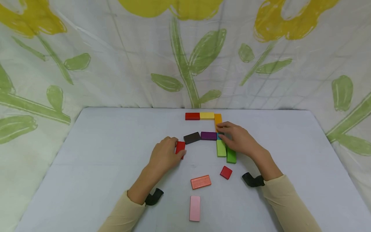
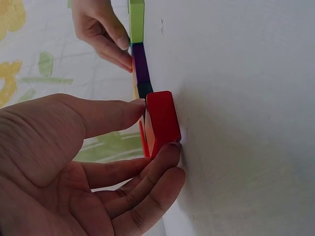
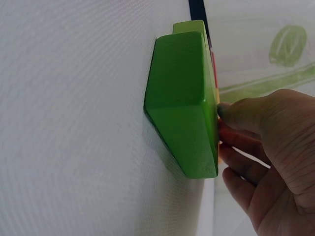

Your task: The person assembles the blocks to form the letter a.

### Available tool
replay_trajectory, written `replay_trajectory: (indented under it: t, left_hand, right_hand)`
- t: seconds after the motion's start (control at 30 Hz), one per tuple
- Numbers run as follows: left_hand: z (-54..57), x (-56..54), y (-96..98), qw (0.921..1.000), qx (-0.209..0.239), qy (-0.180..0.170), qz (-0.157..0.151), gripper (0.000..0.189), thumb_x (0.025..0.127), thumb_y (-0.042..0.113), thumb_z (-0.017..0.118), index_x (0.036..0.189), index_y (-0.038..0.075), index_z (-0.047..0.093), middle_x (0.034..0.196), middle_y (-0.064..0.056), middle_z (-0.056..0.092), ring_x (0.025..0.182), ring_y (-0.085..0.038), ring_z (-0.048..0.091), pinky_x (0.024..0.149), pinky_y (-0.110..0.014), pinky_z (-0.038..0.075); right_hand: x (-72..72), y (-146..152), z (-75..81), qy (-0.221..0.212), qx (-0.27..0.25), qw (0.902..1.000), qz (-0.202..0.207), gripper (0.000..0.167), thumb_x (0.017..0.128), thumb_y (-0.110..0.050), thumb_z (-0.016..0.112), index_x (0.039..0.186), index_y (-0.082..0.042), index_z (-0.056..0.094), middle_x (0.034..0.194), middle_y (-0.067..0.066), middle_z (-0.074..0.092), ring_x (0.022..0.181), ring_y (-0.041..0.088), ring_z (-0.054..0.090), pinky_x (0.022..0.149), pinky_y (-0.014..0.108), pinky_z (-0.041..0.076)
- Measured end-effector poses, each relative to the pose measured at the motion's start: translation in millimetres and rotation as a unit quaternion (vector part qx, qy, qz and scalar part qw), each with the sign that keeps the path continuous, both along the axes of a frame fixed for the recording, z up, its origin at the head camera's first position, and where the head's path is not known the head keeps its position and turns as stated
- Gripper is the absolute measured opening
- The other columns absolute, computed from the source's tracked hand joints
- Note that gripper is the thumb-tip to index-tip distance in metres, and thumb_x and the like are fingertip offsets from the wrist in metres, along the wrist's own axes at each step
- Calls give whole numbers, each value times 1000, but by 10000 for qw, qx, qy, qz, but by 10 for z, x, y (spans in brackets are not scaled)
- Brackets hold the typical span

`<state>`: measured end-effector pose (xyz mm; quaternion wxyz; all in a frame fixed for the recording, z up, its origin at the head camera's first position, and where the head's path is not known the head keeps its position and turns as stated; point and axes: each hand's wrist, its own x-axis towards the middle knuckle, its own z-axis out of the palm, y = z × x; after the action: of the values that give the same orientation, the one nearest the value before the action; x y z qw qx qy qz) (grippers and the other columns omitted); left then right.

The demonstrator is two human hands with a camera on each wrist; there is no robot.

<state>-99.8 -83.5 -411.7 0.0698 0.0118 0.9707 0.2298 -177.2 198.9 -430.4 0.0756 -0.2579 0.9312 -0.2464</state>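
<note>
My left hand (image 1: pixel 165 154) pinches a small red block (image 1: pixel 180 146) between thumb and fingertips; the left wrist view shows the red block low over the table. Just past it a black block (image 1: pixel 192 138) lies slanted against a purple block (image 1: pixel 208 136). At the purple block's other end, my right hand (image 1: pixel 239 138) has thumb and fingers about a blue block (image 1: pixel 219 136), most of which it hides. Its fingertips also overlap the orange block (image 1: pixel 218 118). Under its wrist side lie a light green block (image 1: pixel 221 149) and a darker green block (image 3: pixel 177 78), side by side.
A red block (image 1: pixel 192 116) and a yellow block (image 1: pixel 207 116) run left from the orange one. Nearer the front lie a red square block (image 1: pixel 226 172), a salmon block (image 1: pixel 201 182) and a pink block (image 1: pixel 195 208). A flower-painted curtain (image 1: pixel 130 64) borders the table (image 1: pixel 87 180).
</note>
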Motion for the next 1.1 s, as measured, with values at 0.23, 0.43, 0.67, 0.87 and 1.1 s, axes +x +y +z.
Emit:
replay_trajectory:
  t: [0.23,0.43,0.67,0.87,1.1]
  left_hand:
    - [-4,4,-3,10000,-3,46,-59,51,90,28,83,129,-3,70,113,-19,73,88,-26,68,75,-37,63]
    - [3,9,-4,9999,-16,99,-78,52,90,27,84,130,-4,69,114,-20,73,90,-27,69,77,-38,63]
    - [-10,25,-10,9999,-31,67,-111,55,91,27,83,133,-5,68,119,-21,73,97,-29,71,83,-41,65]
    - [-2,44,-26,9999,79,-7,-66,59,91,28,83,138,-4,65,129,-22,71,108,-33,72,93,-48,64]
    - [-11,65,-44,9998,175,39,-40,58,90,27,85,138,0,66,126,-20,72,95,-27,70,84,-42,65]
  right_hand:
    - [-11,-2,7,20,0,10000,17,40,104,-17,67,142,-2,66,150,16,62,140,37,60,115,56,51]
    - [-20,2,-11,79,6,10000,21,40,104,-17,67,141,-3,67,150,15,63,139,36,60,115,56,51]
    - [-12,7,-26,41,-22,10000,16,40,104,-18,67,141,-3,67,150,16,63,139,37,60,115,56,51]
    - [-14,12,-25,35,-41,10000,21,40,104,-17,68,141,-3,66,149,15,63,139,36,60,115,56,51]
    - [-18,13,-23,-9,-27,10000,-12,40,104,-17,68,141,-3,66,150,15,63,140,36,60,115,56,51]
